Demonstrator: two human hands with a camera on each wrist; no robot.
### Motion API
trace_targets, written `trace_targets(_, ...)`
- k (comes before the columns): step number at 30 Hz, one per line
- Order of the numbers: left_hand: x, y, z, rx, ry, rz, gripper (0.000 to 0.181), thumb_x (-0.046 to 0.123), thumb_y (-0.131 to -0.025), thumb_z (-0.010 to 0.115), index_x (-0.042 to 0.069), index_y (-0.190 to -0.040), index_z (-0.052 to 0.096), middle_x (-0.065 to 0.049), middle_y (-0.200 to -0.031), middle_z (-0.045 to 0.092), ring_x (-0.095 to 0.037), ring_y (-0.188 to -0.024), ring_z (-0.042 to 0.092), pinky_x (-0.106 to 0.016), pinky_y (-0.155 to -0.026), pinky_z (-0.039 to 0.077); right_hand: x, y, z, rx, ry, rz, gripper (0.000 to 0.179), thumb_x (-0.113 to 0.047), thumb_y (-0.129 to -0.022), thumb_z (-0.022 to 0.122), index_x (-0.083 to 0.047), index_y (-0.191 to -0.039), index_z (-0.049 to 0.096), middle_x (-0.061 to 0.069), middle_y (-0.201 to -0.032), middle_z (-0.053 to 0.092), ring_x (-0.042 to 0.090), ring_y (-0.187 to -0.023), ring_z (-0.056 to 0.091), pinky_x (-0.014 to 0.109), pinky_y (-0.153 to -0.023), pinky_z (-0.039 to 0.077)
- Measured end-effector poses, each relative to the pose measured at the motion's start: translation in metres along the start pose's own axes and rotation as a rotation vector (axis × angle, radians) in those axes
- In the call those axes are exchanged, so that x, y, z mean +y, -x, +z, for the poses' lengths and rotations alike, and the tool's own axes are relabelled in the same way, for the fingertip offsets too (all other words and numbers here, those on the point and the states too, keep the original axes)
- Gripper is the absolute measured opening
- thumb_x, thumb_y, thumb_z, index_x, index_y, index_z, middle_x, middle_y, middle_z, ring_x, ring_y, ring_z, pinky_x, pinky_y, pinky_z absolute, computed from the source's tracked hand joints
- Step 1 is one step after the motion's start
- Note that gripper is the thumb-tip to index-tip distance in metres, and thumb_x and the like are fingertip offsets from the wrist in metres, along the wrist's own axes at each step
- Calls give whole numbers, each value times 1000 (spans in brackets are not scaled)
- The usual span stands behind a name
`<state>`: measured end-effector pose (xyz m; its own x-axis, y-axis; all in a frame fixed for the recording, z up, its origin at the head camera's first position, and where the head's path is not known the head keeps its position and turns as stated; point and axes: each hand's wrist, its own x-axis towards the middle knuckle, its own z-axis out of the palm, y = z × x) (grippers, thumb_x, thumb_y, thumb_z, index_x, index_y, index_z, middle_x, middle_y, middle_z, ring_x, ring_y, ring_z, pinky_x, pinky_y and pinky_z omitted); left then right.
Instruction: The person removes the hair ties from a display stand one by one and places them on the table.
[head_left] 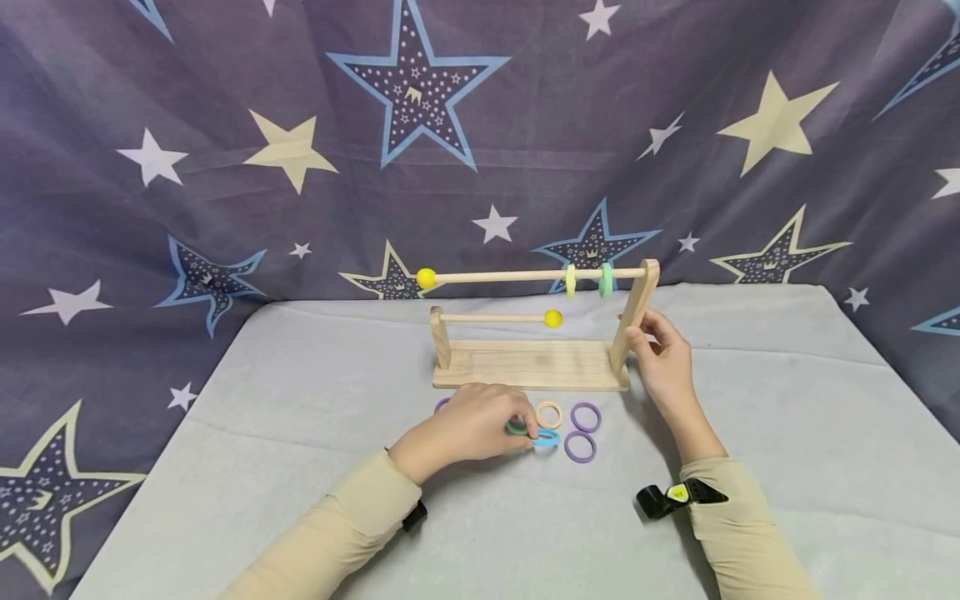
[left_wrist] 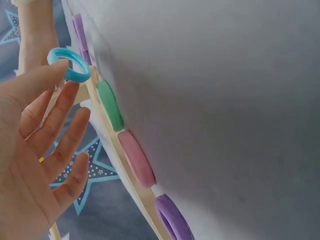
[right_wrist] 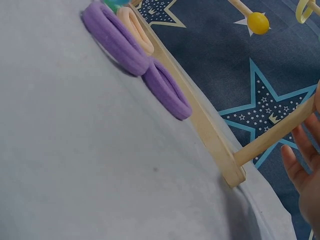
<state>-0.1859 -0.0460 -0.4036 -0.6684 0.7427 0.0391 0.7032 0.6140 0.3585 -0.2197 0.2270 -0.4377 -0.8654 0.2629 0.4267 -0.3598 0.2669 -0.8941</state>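
Observation:
My left hand [head_left: 480, 423] pinches a light-blue hair tie [left_wrist: 79, 77] between thumb and index finger, slightly above the table; its other fingers are spread. My right hand [head_left: 666, 362] grips the tall right post [head_left: 637, 308] of a wooden stand [head_left: 525, 377]. On the stand's upper rod [head_left: 498, 277] hang a pale-yellow hair tie [head_left: 571, 281] and a mint-green hair tie [head_left: 606, 281]. The lower rod [head_left: 491, 317] carries only its yellow end ball [head_left: 553, 318].
Before the stand lie two purple hair ties [head_left: 581, 447], a peach one [head_left: 549, 404], a green one [left_wrist: 109, 106], a pink one [left_wrist: 136, 159] and another purple one [left_wrist: 172, 218]. A star-patterned cloth [head_left: 525, 192] hangs behind the grey-covered table [head_left: 300, 375].

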Motion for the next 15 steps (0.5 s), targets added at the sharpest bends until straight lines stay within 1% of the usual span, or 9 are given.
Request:
trace_targets(1,0,-1,1,-5,0,-4,8,29,-83,81,32,-85,74,21,-93,65,-3,-83,60,-27,-75,47,-2,0,0,0,3,1,28,0,-95,62,7,-122,63,-3,-98,63,3,-93,58,15,-78,48)
trace_targets(6,-1,-4,4,-30,5,-11,8,30,-83,81,32,-85,74,21,-95,65,-2,-83,58,-25,-74,46,-25,5,0,-11,25,-10,27,4,-95,60,13,-120,60,6,-98,64,2,-92,57,15,-77,48)
trace_targets(8,-1,-4,6,-38,10,-9,8,30,-83,81,32,-85,74,21,-95,66,-2,-83,58,-24,-74,46,-32,7,1,-15,30,-16,27,3,-95,60,14,-120,60,6,-98,65,2,-92,57,14,-77,47)
trace_targets(10,-1,-5,7,-42,13,-5,8,30,-83,81,31,-86,74,22,-93,65,-1,-82,56,-23,-73,46,-34,7,1,-15,29,-16,27,3,-95,61,14,-120,60,7,-98,64,2,-92,57,14,-77,48)
trace_targets(15,-1,-6,8,-42,18,11,8,30,-82,81,30,-87,75,22,-88,65,-2,-79,55,-22,-72,44,-33,7,0,-14,18,-11,26,3,-95,61,13,-120,61,4,-97,63,2,-92,57,14,-78,48)
